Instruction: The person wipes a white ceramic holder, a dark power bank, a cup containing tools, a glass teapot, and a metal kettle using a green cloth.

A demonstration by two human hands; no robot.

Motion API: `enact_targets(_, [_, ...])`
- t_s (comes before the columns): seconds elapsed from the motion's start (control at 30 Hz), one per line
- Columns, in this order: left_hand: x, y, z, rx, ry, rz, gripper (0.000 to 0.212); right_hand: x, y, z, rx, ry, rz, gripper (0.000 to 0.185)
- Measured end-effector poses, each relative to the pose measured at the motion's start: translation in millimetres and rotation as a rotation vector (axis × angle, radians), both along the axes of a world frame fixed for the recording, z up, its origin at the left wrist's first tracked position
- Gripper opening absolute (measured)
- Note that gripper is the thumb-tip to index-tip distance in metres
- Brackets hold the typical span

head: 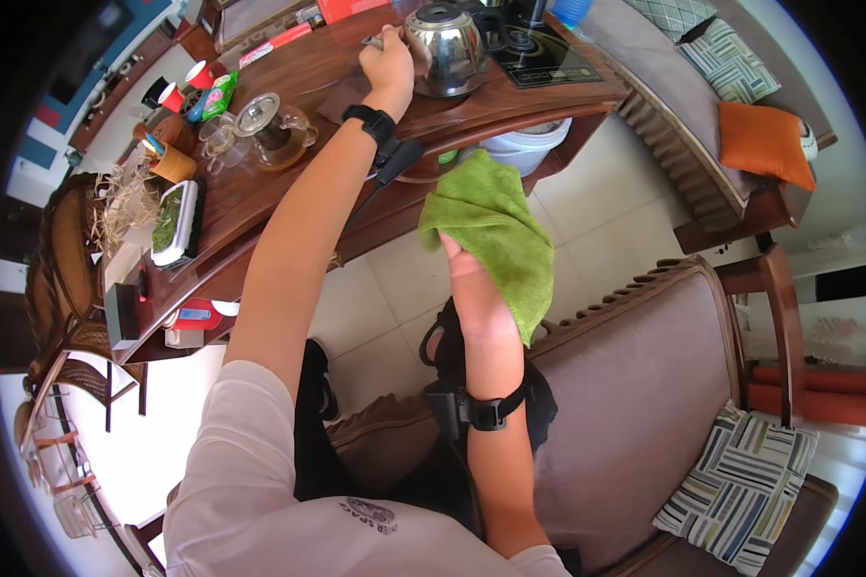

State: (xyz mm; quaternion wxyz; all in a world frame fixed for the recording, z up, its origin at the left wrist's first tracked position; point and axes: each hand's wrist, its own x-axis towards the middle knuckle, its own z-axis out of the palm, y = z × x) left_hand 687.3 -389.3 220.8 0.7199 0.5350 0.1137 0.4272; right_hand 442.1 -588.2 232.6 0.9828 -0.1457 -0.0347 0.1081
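Observation:
My left hand (390, 63) reaches over the dark wooden table, its fingers closed around a small grey object (372, 43) that is mostly hidden. Close to its right stands a shiny steel kettle (451, 54) with a black handle. Whether the hand touches the kettle's side is unclear. In front of the table's edge, my right hand (463, 258) holds a green cloth (501, 220). The cloth drapes over the fingers and hangs down beside the wrist.
Left on the table (260, 198) are a glass teapot (273, 133), glass cups (224, 144), red paper cups (200, 74) and a planter (177, 223). An induction cooktop (545, 54) lies right of the kettle. Below is a white bucket (523, 148). A padded bench (620, 404) stands to my right.

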Motion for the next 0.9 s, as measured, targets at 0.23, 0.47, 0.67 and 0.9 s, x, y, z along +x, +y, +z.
enact_targets(0.23, [-53,3,45,0.115,-0.074,-0.181,0.035,1,-6,0,-0.05,-0.075,-0.057,0.056])
enact_targets(0.47, [-162,3,87,0.239,0.099,-0.444,0.04,12,-28,3,-0.175,-0.235,-0.484,0.059])
enact_targets(0.67, [-241,13,110,0.211,0.181,-0.624,0.042,4,5,-12,-0.65,-0.378,-0.383,0.043])
enact_targets(0.9, [-286,47,122,0.187,0.265,-0.728,0.043,-32,45,0,-0.361,-0.124,0.187,0.036])
